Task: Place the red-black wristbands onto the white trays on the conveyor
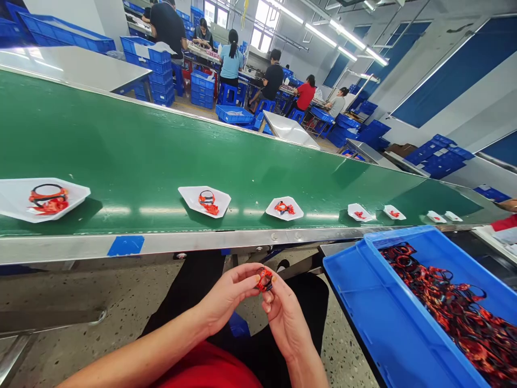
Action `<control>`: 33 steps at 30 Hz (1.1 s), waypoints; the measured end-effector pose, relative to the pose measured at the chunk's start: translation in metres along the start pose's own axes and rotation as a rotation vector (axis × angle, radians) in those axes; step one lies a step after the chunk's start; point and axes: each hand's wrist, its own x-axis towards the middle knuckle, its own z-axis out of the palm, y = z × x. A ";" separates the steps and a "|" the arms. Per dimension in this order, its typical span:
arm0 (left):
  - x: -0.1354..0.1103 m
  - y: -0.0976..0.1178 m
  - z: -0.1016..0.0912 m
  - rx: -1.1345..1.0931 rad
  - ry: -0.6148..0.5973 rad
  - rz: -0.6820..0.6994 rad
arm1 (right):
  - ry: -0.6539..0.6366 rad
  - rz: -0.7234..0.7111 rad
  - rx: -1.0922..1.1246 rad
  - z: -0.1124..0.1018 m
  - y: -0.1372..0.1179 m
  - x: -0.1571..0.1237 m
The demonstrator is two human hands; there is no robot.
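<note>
stretching past hands (230, 293), green conveyor (161, 151), white trays (187, 195), workers (273, 77) beyond, ceiling lights (322, 35)

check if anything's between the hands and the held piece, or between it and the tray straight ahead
Nothing visible separates left hand or right hand from the red-black piece. The metal rail lies between it and that white tray.

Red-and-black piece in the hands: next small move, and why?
Probably a slight turn of the red-and-black piece between the fingertips: the left hand and right hand pinch it from opposite sides, above the lap, not over the white tray ahead on the green belt.
</note>
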 end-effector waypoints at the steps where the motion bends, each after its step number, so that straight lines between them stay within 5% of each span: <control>1: 0.000 0.000 0.000 0.016 0.009 -0.002 | 0.003 0.004 0.017 0.000 0.001 0.000; 33: 0.007 -0.008 -0.007 -0.070 0.022 -0.061 | 0.037 -0.045 -0.006 0.001 0.007 -0.001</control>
